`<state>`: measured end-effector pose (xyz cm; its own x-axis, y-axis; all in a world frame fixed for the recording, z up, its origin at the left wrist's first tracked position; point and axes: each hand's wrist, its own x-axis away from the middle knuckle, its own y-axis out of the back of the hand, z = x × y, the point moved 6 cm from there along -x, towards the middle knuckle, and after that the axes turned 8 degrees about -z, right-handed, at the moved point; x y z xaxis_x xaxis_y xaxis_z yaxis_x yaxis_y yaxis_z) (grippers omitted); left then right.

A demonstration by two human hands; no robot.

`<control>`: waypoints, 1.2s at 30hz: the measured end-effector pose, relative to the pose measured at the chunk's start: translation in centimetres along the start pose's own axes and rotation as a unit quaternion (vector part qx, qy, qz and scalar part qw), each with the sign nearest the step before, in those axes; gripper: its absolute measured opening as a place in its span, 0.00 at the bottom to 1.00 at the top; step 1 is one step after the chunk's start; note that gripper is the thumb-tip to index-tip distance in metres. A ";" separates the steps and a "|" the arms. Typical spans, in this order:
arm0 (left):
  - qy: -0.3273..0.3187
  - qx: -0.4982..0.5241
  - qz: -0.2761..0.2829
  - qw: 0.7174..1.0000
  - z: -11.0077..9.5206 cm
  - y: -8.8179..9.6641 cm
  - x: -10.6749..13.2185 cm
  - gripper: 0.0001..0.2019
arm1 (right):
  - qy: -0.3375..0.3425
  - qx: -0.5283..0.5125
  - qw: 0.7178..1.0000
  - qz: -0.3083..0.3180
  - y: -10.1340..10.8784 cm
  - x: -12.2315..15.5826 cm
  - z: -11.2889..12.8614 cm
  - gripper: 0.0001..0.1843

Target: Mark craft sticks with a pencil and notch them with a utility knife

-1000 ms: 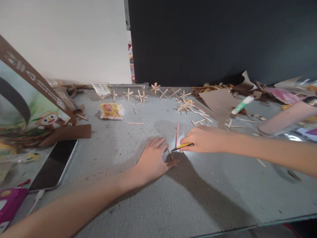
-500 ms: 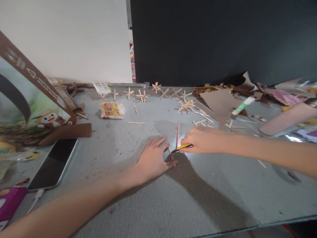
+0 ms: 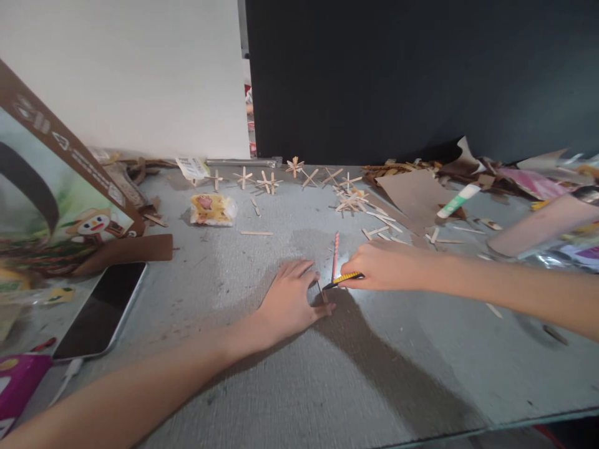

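My left hand (image 3: 290, 299) lies palm down on the grey table (image 3: 262, 374), its fingers pressing a small wooden stick (image 3: 322, 292) flat. My right hand (image 3: 386, 265) is closed round a yellow utility knife (image 3: 345, 278), whose tip points left and meets the stick beside my left fingers. A pink striped pencil (image 3: 335, 248) lies just behind the knife, pointing away from me. Several wooden stick crosses (image 3: 267, 181) stand in a row along the back of the table.
A phone (image 3: 100, 308) lies face up at the left beside a printed cardboard box (image 3: 51, 206). A yellow snack packet (image 3: 211, 209) sits behind the hands. Brown card (image 3: 414, 193), a glue stick (image 3: 458, 199) and paper scraps crowd the right side. The table edge runs close below.
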<state>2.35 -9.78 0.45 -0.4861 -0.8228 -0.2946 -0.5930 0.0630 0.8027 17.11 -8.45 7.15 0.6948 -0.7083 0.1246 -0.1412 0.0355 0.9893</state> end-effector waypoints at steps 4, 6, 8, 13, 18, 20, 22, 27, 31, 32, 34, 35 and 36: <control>-0.008 -0.006 -0.007 1.000 0.1 -0.1 0.0 0.23 | 0.023 0.032 0.999 0.003 0.0 0.1 0.3 0.15; -0.015 -0.006 -0.006 1.000 0.1 -0.1 0.0 0.23 | 0.046 0.061 0.997 -0.012 0.0 0.2 0.6 0.11; -0.019 -0.004 -0.002 1.000 0.0 -0.1 0.0 0.22 | 0.075 0.083 0.993 -0.036 0.1 0.3 0.9 0.08; -0.021 0.002 -0.003 1.000 0.0 0.0 0.0 0.23 | 0.141 0.086 0.986 -0.032 0.3 0.1 1.9 0.11; -0.037 0.013 -0.004 0.999 -0.1 0.2 0.1 0.22 | 0.130 0.097 0.986 0.031 1.1 -0.9 2.6 0.11; -0.034 0.016 0.000 0.999 -0.1 0.2 0.1 0.23 | 0.121 0.087 0.988 0.041 1.3 -1.2 2.7 0.10; -0.030 0.013 0.004 0.999 -0.1 0.2 0.1 0.24 | 0.113 0.076 0.990 0.047 1.4 -1.5 2.7 0.10; -0.044 -0.003 0.005 0.999 -0.1 0.1 0.2 0.21 | 0.099 0.026 0.992 0.070 1.2 -1.5 2.5 0.11; -0.057 -0.016 -0.011 0.998 -0.2 0.1 0.2 0.21 | 0.030 -0.035 0.996 0.074 1.2 -1.2 2.1 0.13; -0.059 -0.018 -0.015 0.998 -0.3 0.1 0.2 0.21 | 0.013 -0.051 0.996 0.074 1.1 -1.1 2.2 0.13; -0.060 -0.023 -0.019 0.998 -0.4 0.1 0.2 0.20 | -0.021 -0.080 0.994 0.077 1.0 -1.1 2.3 0.12; -0.060 -0.026 -0.020 0.998 -0.4 0.1 0.2 0.20 | -0.039 -0.091 0.992 0.080 1.0 -1.1 2.4 0.12; -0.059 -0.028 -0.020 0.998 -0.4 0.1 0.2 0.20 | -0.059 -0.099 0.990 0.083 0.9 -1.1 2.4 0.12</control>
<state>2.49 -10.14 0.69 -0.5369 -0.7518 -0.3827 -0.5777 -0.0030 0.8163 14.49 -9.35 7.72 0.5849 -0.7580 0.2886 -0.0978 0.2873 0.9528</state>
